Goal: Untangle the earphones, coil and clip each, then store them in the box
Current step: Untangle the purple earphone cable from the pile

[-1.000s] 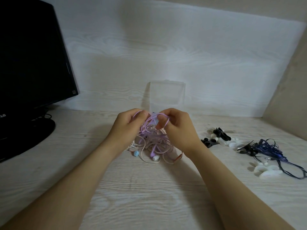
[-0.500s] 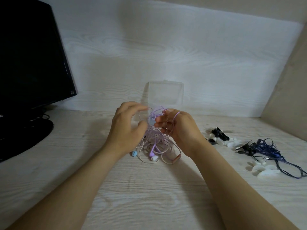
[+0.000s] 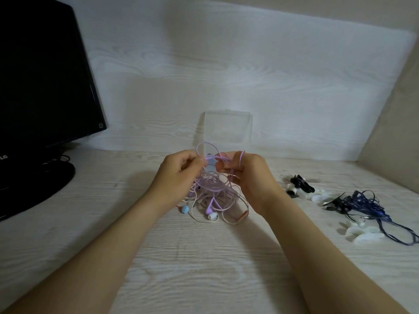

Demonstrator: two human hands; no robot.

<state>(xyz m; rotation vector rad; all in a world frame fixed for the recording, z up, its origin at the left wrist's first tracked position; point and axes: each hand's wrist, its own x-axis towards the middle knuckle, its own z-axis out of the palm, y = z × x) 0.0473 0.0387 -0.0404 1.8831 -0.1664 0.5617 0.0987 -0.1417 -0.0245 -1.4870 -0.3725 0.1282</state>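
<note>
Both hands now sit level: left hand (image 3: 179, 175) and right hand (image 3: 247, 175) pinch a lilac cord loop (image 3: 209, 155) above the pastel earphone tangle (image 3: 213, 198).

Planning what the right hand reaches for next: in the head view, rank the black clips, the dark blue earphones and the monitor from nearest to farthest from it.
From the right hand:
1. Black clips, just to its right on the desk.
2. Dark blue earphones, farther right.
3. Monitor, far left, beyond the left hand.
</note>
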